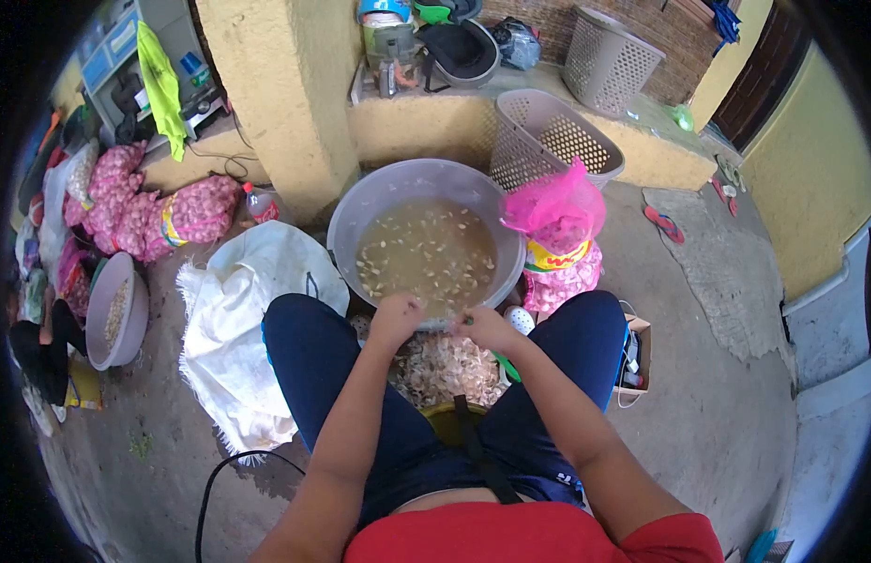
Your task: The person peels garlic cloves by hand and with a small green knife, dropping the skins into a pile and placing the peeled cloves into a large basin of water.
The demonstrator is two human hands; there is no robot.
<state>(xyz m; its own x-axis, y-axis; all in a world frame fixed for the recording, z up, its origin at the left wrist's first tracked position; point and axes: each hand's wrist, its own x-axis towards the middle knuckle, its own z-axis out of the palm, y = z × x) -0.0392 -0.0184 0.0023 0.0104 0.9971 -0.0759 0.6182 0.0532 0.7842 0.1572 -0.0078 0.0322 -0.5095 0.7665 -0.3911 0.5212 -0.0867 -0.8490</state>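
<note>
A large grey basin stands before my knees, with murky water and many pale garlic cloves floating in it. My left hand is closed at the basin's near rim, fingertips pinched together; what they hold is too small to make out. Close to its right, my right hand is also closed, around a small green thing, perhaps a tool handle, mostly hidden by the fingers. Below both hands, between my legs, lies a heap of garlic peels.
A pink mesh bag of garlic stands right of the basin; a white sack lies left. More garlic bags and a smaller basin are farther left. Plastic baskets stand behind. A cardboard box sits by my right knee.
</note>
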